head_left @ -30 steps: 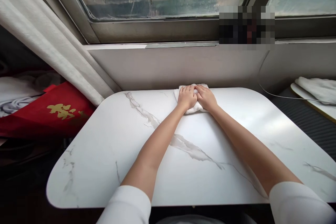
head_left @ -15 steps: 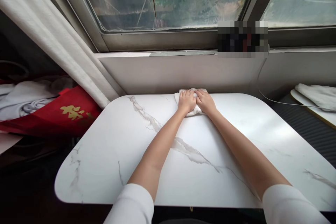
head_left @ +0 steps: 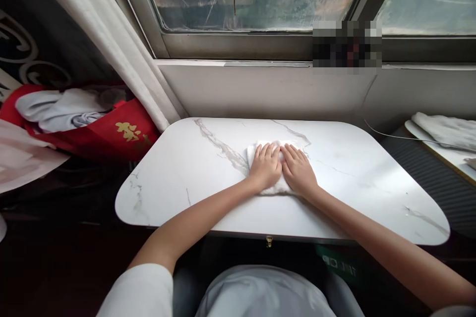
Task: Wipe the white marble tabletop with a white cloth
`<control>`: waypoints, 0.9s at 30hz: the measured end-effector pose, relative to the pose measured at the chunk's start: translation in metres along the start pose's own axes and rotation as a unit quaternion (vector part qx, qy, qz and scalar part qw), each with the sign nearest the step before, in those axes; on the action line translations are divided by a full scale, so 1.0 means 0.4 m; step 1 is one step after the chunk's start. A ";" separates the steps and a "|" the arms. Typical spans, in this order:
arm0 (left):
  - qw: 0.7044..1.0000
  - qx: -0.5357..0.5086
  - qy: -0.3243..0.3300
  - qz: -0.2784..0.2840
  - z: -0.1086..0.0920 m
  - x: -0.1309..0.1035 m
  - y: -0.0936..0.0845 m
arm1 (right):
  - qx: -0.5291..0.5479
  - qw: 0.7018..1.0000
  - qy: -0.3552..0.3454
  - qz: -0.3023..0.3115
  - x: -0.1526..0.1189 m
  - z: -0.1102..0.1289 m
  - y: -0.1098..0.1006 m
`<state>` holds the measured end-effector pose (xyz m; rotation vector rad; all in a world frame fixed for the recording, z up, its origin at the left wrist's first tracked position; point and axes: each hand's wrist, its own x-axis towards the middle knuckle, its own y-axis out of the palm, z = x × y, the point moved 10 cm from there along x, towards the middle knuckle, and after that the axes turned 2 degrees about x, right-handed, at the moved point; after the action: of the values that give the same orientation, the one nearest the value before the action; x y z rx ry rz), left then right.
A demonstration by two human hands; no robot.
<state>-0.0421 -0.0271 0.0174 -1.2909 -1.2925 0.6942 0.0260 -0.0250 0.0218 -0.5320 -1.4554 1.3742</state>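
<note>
White table [head_left: 167, 173] with grey veins spreads under hands and to both sides. Window [head_left: 256, 0] stands beyond hands, past far table edge. Pale curtain [head_left: 98, 29] hangs beyond hands, to their left. Red bag [head_left: 92, 131] with gold mark, grey fabric inside, is well left of hands. White cloth [head_left: 278, 188] lies on table, directly below both hands. Left hand [head_left: 266, 166] rests on left part of cloth, right hand [head_left: 299, 171] on right part, just beside. Both unclenched, fingers stretched out over cloth. Gold latch [head_left: 269, 242] is at near table edge, nearer than hands.
</note>
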 end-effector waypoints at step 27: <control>0.996 0.007 -0.090 -0.012 0.210 -0.008 -0.053 | 0.041 0.997 -0.057 0.040 0.137 0.159 0.082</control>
<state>-0.1271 -0.0107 0.0195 -1.2214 -1.4428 0.8157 -0.0603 0.0003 0.0228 -0.4697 -1.4758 1.5430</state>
